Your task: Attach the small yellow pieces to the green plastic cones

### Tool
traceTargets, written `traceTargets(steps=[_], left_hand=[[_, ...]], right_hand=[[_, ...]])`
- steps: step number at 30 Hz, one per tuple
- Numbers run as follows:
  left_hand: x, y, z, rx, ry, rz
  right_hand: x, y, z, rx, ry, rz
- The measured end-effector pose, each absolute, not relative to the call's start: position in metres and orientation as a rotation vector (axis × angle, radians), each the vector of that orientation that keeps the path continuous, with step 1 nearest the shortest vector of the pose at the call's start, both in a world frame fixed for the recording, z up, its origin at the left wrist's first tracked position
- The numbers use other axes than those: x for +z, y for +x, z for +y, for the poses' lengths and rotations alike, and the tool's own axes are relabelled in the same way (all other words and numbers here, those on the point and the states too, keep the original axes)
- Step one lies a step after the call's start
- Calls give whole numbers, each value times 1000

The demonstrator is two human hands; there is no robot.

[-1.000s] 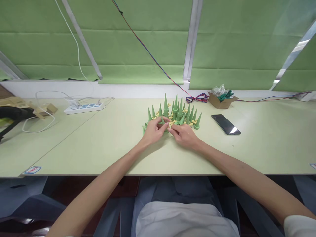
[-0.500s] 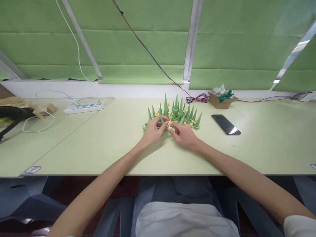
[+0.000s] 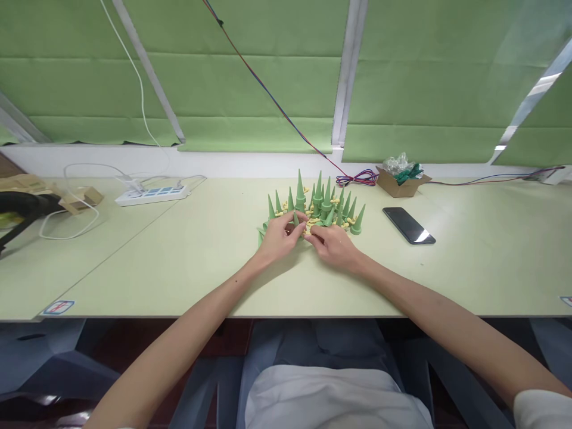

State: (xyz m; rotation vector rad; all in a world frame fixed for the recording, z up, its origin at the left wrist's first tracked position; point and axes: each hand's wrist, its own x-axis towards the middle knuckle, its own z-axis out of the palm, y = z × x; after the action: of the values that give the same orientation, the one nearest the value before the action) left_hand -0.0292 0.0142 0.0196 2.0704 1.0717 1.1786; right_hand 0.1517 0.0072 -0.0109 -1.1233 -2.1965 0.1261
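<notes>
Green pointed cones (image 3: 300, 193) stand in a cluster on the table, with small yellow pieces (image 3: 345, 224) scattered among them. At the near side of the cluster, my left hand (image 3: 277, 238) is closed around a green cone (image 3: 295, 220), whose tip shows between thumb and fingers. My right hand (image 3: 336, 245) meets it from the right, thumb and fingers pinched together close to the base of that cone. A bit of yellow shows between the two hands; its shape is mostly hidden by the fingers.
A black phone (image 3: 409, 226) lies right of the cones. Behind it stands a small cardboard box (image 3: 400, 186) holding plastic wrap and green material. Coiled red and blue wire (image 3: 357, 177) lies near the wall. A white power strip (image 3: 152, 195) is at the left.
The cone in my left hand has tipped more upright and shifted slightly right. My right fingers have curled a little closer, covering more of the yellow piece.
</notes>
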Motion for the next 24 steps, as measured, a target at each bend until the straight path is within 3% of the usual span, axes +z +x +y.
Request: traceTargets(steps=[24], left_hand=[[18,-29,15,1190,2085,1064]], right_hand=[[-11,151,7,200,-1151,-2141]])
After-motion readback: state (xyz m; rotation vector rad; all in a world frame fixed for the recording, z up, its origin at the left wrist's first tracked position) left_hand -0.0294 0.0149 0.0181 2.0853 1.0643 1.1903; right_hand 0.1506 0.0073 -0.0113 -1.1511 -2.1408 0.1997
